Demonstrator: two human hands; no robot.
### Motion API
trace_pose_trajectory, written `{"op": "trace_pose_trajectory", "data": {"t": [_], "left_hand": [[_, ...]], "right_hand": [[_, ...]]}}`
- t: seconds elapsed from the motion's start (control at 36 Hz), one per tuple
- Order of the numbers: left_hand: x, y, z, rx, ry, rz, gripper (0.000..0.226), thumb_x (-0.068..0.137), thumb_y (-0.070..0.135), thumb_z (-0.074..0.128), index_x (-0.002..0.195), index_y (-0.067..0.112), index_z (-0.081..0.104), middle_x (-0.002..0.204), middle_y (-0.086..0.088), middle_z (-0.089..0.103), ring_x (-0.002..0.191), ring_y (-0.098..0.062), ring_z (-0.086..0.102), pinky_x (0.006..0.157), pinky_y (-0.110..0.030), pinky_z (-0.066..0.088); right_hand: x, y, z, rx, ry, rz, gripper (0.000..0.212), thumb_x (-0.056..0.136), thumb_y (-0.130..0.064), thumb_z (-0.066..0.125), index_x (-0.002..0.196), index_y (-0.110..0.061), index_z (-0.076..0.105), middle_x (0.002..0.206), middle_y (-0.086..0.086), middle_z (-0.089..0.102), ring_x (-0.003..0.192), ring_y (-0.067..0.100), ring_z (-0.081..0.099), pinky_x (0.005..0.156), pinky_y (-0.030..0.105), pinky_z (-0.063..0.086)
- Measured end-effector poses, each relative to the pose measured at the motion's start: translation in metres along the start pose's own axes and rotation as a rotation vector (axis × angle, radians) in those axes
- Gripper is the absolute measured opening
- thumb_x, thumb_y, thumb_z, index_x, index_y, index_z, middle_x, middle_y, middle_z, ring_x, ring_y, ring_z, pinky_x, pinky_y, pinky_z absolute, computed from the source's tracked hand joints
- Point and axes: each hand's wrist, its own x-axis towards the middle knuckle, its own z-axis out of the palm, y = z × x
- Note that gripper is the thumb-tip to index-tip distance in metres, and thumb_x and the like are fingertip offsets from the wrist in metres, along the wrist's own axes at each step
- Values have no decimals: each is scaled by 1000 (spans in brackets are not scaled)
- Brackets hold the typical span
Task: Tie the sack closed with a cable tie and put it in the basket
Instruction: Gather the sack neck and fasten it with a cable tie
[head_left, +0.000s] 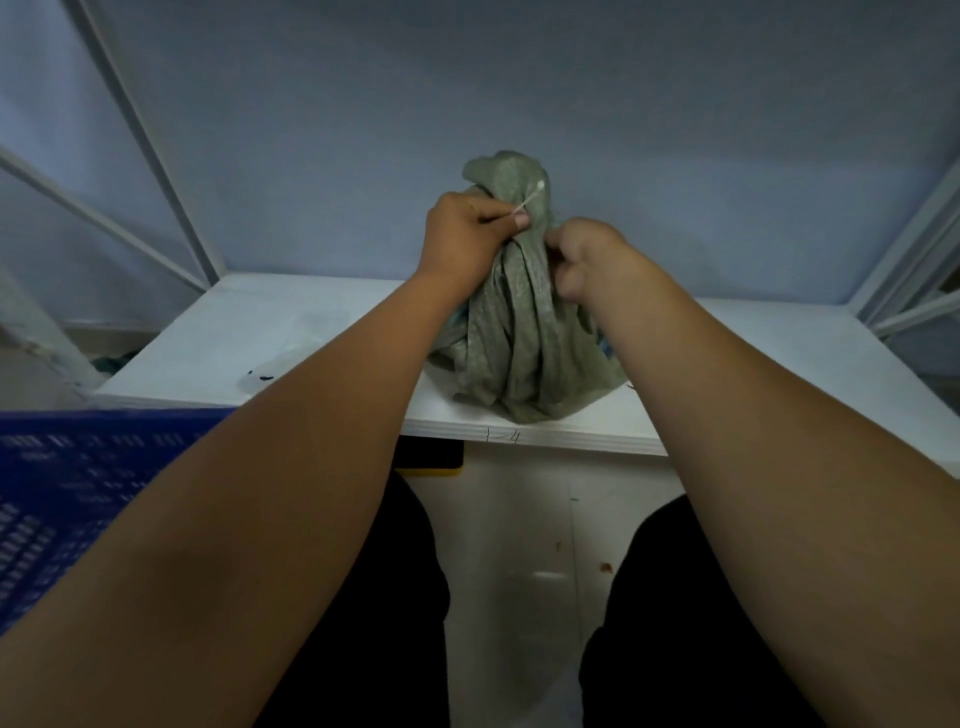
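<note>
A grey-green woven sack (524, 343) stands on the white table (260, 338), its top gathered into a neck. My left hand (467, 234) pinches a thin white cable tie (531, 200) against the left side of the neck; the tie's free end sticks up to the right. On the neck's right side my right hand (587, 260) is closed, and I cannot see whether it grips the sack cloth or the tie's other end. The blue plastic basket (78, 493) is at the lower left, below the table's edge.
A clear plastic bag (291, 338) with dark marks lies on the table left of the sack. White metal frame bars (150, 145) rise at the left and right. A blue-grey wall backs the table. My dark-trousered legs (395, 597) are below.
</note>
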Motion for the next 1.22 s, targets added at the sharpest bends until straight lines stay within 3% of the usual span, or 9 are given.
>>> {"op": "trace_pose_trajectory", "data": {"t": [0.28, 0.33, 0.42, 0.56, 0.75, 0.89, 1.0, 1.11, 1.22], "left_hand": [[-3, 7, 14, -314, 2, -114, 19, 86, 10, 75, 99, -3, 77, 92, -15, 77, 92, -31, 74, 90, -47, 58], [-3, 10, 13, -400, 4, -148, 17, 87, 7, 74, 98, -5, 76, 90, -18, 76, 88, -30, 73, 89, -45, 59], [-3, 15, 14, -484, 12, -172, 11, 88, 7, 72, 93, -2, 77, 88, -18, 76, 83, -26, 71, 89, -43, 59], [-4, 16, 15, -434, 10, -143, 10, 90, 11, 72, 91, 3, 78, 88, -16, 77, 85, -30, 73, 87, -46, 59], [-6, 15, 19, -227, 17, -54, 11, 88, 16, 73, 92, 8, 81, 85, -6, 78, 83, -23, 75, 82, -42, 61], [-6, 11, 13, -261, 19, -76, 12, 90, 11, 70, 95, 4, 79, 87, -9, 78, 86, -28, 75, 83, -44, 61], [-7, 12, 9, -307, -1, -96, 14, 90, 10, 70, 95, 0, 78, 87, -13, 77, 87, -32, 74, 84, -45, 60], [-6, 13, 8, -485, -15, -235, 15, 91, 4, 67, 100, -6, 75, 95, -24, 74, 97, -41, 70, 89, -51, 58], [-2, 13, 6, -582, 77, -309, 18, 90, 3, 69, 102, -10, 72, 100, -27, 73, 92, -33, 71, 92, -48, 57]], "right_hand": [[-5, 3, -4, -30, -119, 64, 35, 104, -20, 52, 77, -1, 62, 51, 10, 67, 43, 20, 67, 42, 27, 56], [-5, 3, -3, -36, -144, 86, 35, 102, -27, 55, 93, 3, 69, 77, 15, 75, 70, 24, 76, 64, 36, 64], [-6, 2, -2, -16, -181, 113, 48, 97, -39, 61, 124, 1, 67, 120, 21, 70, 109, 35, 70, 95, 53, 55], [-13, -2, 0, 70, -217, 101, 46, 102, -40, 51, 93, 1, 71, 83, 19, 73, 74, 30, 72, 81, 50, 59], [-18, -2, 0, 356, -135, 13, 53, 102, -49, 42, 100, -5, 72, 96, 20, 71, 86, 32, 69, 79, 46, 58], [-25, -5, 2, 268, -178, -69, 55, 93, -58, 57, 102, -6, 72, 101, 19, 74, 92, 32, 73, 84, 46, 58], [-28, -4, 4, 199, -241, -129, 54, 93, -54, 61, 116, -5, 69, 98, 18, 76, 90, 30, 75, 91, 52, 56], [-24, 1, 5, 135, -229, -91, 31, 97, -29, 62, 108, -2, 70, 99, 22, 72, 91, 34, 72, 86, 50, 59], [-19, 0, 3, 241, -34, -176, 32, 85, -3, 66, 114, 9, 64, 106, 28, 71, 88, 38, 73, 77, 59, 59]]}}
